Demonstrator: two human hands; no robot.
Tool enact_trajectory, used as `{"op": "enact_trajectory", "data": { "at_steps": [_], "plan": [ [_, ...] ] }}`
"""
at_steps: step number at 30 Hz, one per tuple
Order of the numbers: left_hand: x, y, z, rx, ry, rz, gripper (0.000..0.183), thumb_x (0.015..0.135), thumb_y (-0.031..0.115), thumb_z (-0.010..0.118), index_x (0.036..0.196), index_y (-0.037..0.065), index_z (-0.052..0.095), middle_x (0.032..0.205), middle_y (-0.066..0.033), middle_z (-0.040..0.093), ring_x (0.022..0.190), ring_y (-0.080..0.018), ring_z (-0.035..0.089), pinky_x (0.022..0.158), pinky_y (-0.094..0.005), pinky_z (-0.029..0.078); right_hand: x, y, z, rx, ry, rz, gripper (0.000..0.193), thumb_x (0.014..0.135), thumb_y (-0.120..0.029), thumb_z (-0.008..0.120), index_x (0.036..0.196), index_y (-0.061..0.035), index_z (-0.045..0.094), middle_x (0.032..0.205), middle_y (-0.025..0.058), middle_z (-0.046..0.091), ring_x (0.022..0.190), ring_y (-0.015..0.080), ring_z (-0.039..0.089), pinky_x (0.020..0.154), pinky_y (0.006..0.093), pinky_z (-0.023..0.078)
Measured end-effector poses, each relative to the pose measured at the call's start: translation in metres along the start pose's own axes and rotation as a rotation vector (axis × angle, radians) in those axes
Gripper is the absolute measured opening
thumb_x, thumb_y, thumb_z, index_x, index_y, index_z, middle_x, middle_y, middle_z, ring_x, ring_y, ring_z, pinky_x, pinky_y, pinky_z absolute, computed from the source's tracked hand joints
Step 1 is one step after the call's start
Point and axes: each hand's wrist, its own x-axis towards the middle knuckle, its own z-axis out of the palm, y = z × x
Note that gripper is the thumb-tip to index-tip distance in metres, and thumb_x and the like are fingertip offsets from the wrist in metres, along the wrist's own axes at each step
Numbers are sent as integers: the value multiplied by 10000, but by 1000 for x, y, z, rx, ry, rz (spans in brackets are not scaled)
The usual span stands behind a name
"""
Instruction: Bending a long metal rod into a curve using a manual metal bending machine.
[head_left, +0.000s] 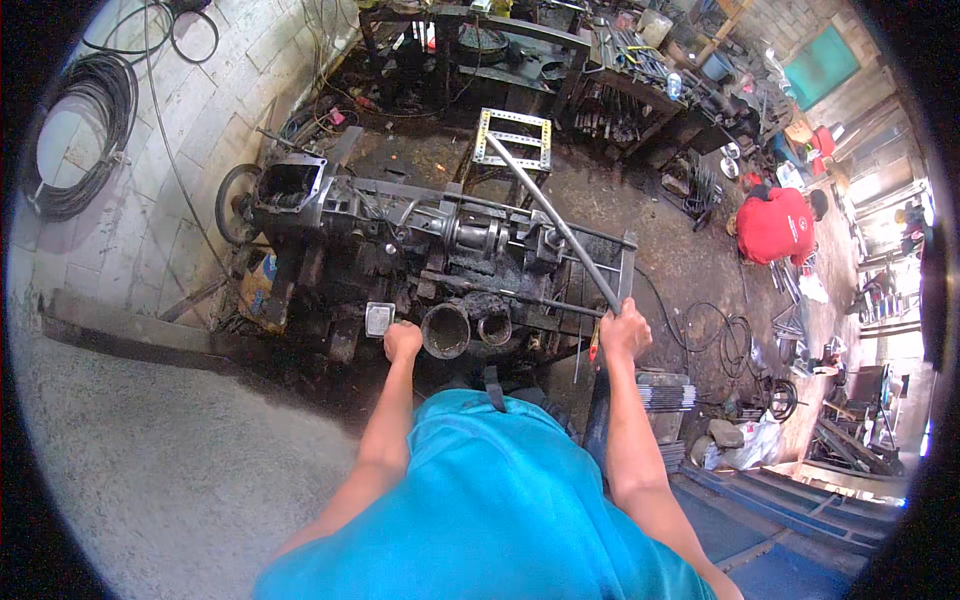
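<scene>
My right hand [626,332] is wrapped round the near end of a long grey metal bar [556,220]. The bar slants away to the far left, over a dark, greasy lathe-like machine [400,238]. Its far tip lies over a pale metal frame [517,141] with holes along its strips. My left hand [403,342] is closed at the machine's near side, beside a small square light-coloured box [380,319]. Whatever its fingers hold, if anything, is hidden. Just right of that hand are a round, dirty metal cup [446,331] and a smaller ring [494,329].
A crouching person in a red shirt [776,226] is at the right. A cluttered workbench [630,75] stands at the back. Black hose [722,335] lies coiled on the floor, near stacked metal pieces [667,392]. A block wall with a hanging cable coil [85,135] rises at the left.
</scene>
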Motion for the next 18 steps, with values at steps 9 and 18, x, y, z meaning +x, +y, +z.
{"op": "enact_trajectory", "data": {
  "at_steps": [9,18],
  "plan": [
    [10,-6,3,23,-37,-5,452,903,350,468,1056,-29,660,1156,-251,615,1103,-400,579,919,-464,467,6,1,-1,-16,-24,35,253,763,-294,651,920,-98,619,809,197,673,790,397,663,700,507,518],
    [9,-5,2,48,-57,-18,435,913,330,459,1064,-26,659,1164,-234,618,1102,-388,583,915,-461,469,2,-4,-7,18,-53,53,255,747,-273,665,927,-99,618,818,200,674,795,409,660,703,516,517]
  ]
}}
